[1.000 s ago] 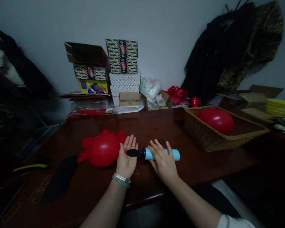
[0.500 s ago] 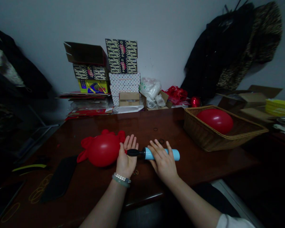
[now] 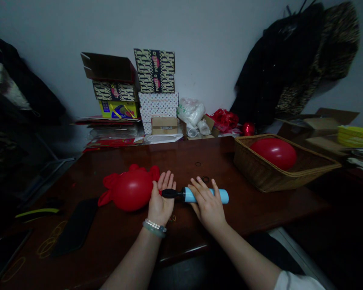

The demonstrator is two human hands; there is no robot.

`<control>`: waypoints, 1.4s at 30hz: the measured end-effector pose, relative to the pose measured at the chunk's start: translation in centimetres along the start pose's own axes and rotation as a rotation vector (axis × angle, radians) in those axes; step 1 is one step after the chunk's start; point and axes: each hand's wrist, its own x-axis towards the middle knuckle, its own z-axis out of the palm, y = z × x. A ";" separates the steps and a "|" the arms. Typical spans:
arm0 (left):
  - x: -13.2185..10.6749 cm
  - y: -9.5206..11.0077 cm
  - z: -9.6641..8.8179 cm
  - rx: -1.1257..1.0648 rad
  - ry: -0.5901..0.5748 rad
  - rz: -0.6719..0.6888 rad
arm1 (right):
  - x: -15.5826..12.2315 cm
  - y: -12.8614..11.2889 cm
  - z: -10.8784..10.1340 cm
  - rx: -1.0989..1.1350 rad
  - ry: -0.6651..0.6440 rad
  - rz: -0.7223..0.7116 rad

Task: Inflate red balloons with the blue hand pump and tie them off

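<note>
While the left hand (image 3: 162, 200) lay palm-up, fingers extended, apparently to support the nozzle (image 3: 169, 193) beside the balloon (image 3: 131, 191), the right hand (image 3: 208, 204) grasped the pump (image 3: 223, 196), likely steadying it.

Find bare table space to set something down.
Between the right hand and the basket, the table shows bare wood; so does a strip between the knobbly red balloon and the boxes. The middle is crowded by the left hand and blue pump, the near left by a dark slab and rubber bands.
</note>
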 end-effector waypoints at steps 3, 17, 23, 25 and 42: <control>0.0 -0.1 -0.1 -0.005 -0.007 0.001 | 0.0 0.0 0.0 -0.004 0.002 -0.001; -0.1 -0.1 0.1 0.017 0.015 0.016 | -0.1 0.2 0.1 -0.004 -0.042 0.018; 0.0 -0.3 0.0 0.000 0.026 0.003 | -0.3 0.3 0.8 -0.034 -0.023 0.080; 0.0 -0.3 0.0 -0.003 0.027 0.002 | -0.3 0.3 0.9 -0.038 -0.031 0.078; 0.1 -0.3 -0.1 0.021 0.078 0.020 | -0.3 0.0 0.7 -0.046 -0.114 0.081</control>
